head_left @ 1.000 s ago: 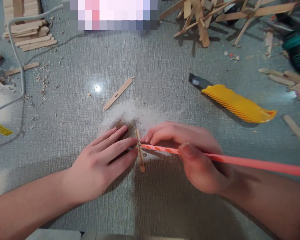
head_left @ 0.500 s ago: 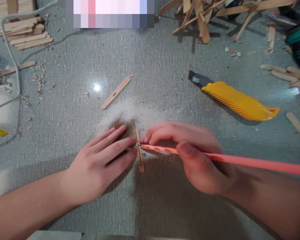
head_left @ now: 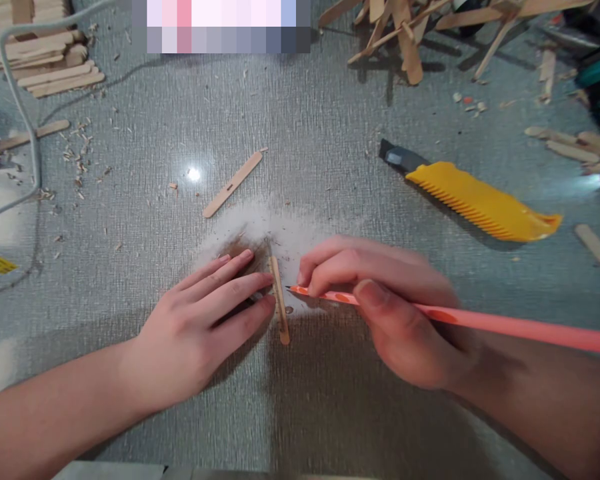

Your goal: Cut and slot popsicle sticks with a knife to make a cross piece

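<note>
My left hand [head_left: 195, 327] lies palm down with its fingers spread, two fingertips touching the left edge of a narrow wooden stick [head_left: 281, 303]. Something thin with markings lies along that edge, mostly hidden. My right hand [head_left: 395, 307] grips a pink pencil [head_left: 505, 325] with orange spots. The pencil's dark tip is just right of the stick, apart from it. Beyond the hands, a wooden stick with a small slot [head_left: 233, 185] lies diagonally on the grey textured table [head_left: 320, 133].
A yellow utility knife [head_left: 480, 203] lies at the right. Stacked sticks [head_left: 55, 63] and a grey cable [head_left: 25, 113] are at the upper left. A wooden stick structure [head_left: 405, 40] stands at the top right. Wood shavings [head_left: 80, 153] are scattered about.
My right hand has drawn the pencil tip slightly right, off the narrow stick. My left hand has stayed in place.
</note>
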### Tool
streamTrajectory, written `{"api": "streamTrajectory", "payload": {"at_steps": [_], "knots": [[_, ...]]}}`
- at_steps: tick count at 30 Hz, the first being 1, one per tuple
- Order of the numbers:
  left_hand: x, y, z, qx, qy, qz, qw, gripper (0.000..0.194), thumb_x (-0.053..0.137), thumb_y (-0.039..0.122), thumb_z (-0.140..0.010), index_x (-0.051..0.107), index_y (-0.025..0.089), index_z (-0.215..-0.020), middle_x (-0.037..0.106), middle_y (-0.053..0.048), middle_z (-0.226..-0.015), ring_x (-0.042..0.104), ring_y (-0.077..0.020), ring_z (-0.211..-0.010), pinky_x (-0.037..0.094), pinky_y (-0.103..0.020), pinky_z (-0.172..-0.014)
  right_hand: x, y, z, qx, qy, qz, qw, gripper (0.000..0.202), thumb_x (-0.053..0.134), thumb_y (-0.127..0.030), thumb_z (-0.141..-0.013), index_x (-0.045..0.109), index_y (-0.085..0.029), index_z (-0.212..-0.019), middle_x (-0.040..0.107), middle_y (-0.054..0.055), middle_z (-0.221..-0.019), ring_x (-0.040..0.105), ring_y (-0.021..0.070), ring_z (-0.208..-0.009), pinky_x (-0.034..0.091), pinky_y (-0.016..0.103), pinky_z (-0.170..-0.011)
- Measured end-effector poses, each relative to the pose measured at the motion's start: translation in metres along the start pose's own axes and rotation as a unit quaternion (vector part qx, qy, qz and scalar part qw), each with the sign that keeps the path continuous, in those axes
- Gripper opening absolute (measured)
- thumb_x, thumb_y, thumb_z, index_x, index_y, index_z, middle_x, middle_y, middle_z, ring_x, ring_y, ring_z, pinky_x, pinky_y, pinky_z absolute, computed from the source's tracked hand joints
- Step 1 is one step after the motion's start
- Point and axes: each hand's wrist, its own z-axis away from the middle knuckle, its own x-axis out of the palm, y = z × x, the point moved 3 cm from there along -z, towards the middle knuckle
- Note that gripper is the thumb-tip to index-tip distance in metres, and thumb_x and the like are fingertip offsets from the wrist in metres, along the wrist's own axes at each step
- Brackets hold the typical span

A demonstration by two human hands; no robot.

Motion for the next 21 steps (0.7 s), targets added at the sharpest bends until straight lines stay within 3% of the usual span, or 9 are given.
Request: {"api": "streamTrajectory", "payload": {"at_steps": [21], "knots": [[-0.0049, -0.0028, -0.0048, 0.011, -0.020, 0.003, 1.000, 0.026, 0.057, 0.012, -0.100, 0.070, 0.013, -0.122, 0.070, -0.015, -0.134, 0.056, -0.0330, -0.141, 0.052, -0.052, -0.118, 0.0017, 0.0003, -0.0004, 0.015, -0.043, 0.015, 0.999, 0.034, 0.042, -0.042, -0.108, 0.063, -0.021, -0.092, 0.071, 0.007, -0.090, 0.068, 0.0212, -0.088, 0.049, 0.036, -0.074]]}}
